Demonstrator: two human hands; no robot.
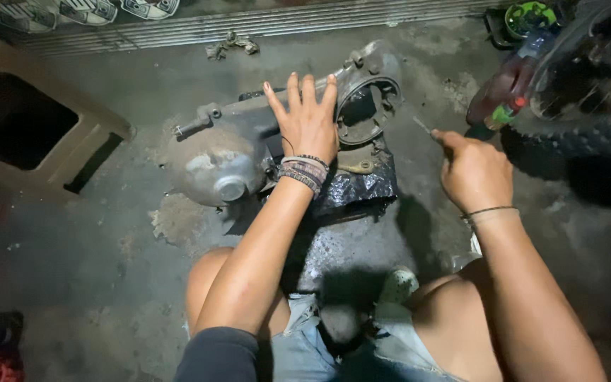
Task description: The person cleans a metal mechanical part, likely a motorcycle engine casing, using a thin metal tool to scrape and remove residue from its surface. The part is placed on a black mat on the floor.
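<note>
Grey cast metal under the left hand (309, 122): palm flat, fingers spread, pressed on top of the engine case (249, 152). Right hand (474, 172) closed in a fist around a thin tool (422, 126), only its slim metal tip showing past the thumb; kind of tool not clear. Tip pointing toward the round housing (368, 102) just right of the left hand, still apart from it.

Under the left wrist, crumpled black plastic (362, 187) beneath the case. Left of that hand, the domed cover (217, 166) of the case, with a short stub sticking out above it. Beyond the fingertips, a small metal part (231, 44) lying on the concrete floor (107, 283) near a ribbed metal strip (249, 25). Past the right hand, a knobby tyre (581, 124) and a dark bottle (500, 92) with a green label. Far left, a beige plastic stool (44, 127).

Likely risks, judged from this: case sitting on slick plastic, so able to slide or rock if the flat palm eases off; thin tip apt to skid off greasy metal toward the spread fingers close by; small loose parts easily lost on the dark, stained floor.
</note>
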